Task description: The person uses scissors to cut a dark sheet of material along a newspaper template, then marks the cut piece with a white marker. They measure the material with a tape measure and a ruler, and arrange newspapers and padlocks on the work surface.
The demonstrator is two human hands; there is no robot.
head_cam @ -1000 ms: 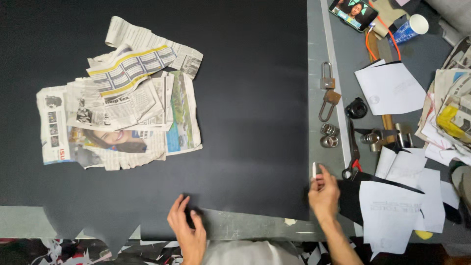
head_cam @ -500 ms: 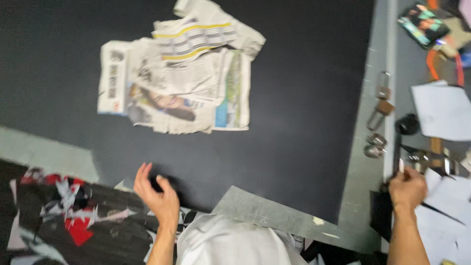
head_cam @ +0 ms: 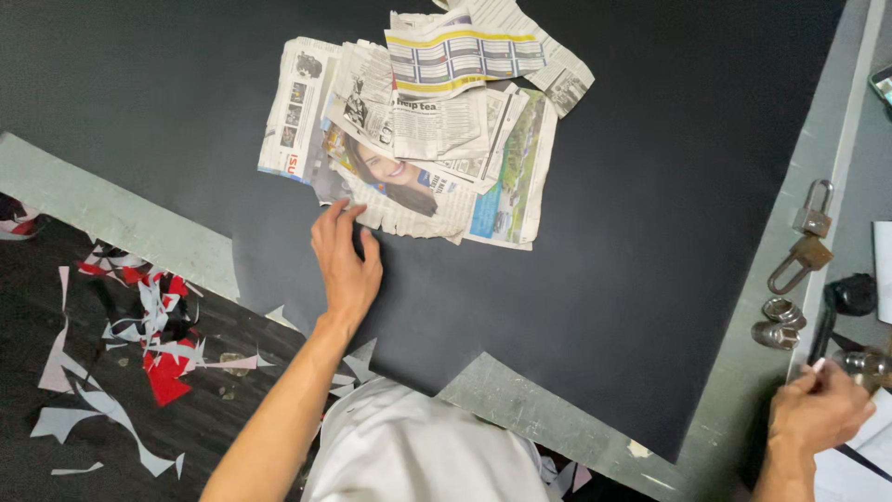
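left hand [head_cam: 346, 265]: flat on black sheet [head_cam: 650, 232], fingers spread, holding nothing
newspaper pile [head_cam: 427, 130]: just far of left fingertips, nearly touching its torn near edge
pile axis: roughly left-right
right hand [head_cam: 818, 414]: far right, well apart, pinching small white piece [head_cam: 819, 365]

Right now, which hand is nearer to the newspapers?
Left. The left hand lies flat on the black sheet, its fingertips at the lower edge of the newspapers. The right hand is far away at the sheet's right edge, near the padlocks.
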